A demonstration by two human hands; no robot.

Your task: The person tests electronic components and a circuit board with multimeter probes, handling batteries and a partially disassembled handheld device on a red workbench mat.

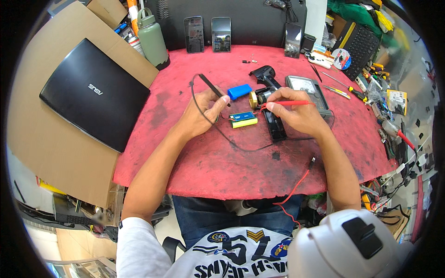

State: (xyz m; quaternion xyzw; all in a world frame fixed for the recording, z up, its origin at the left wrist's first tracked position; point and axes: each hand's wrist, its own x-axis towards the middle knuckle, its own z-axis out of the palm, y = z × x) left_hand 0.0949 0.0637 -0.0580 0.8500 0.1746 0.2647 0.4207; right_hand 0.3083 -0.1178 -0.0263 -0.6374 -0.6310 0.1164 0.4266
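My left hand (198,112) pinches a black test probe (211,86), its lead looping down across the table. In my right hand (299,115) is a red test probe (296,102), pointing left toward thin red wires. Between the hands lies a small blue circuit board (242,116) against a yellow-green battery cell (244,123). A blue battery pack (239,91) rests just beyond. Partly behind my right fingers is an opened black handheld device (264,73) with a brass-coloured round part (253,99). An analog multimeter (302,85) sits beyond my right hand.
A closed black laptop (95,92) lies on cardboard at left, near a green bottle (152,39). Phones (221,34) lean along the back. Screwdrivers (357,94), a disc (341,59) and a keyboard (359,46) crowd the right. A red cable (301,178) hangs over the front edge.
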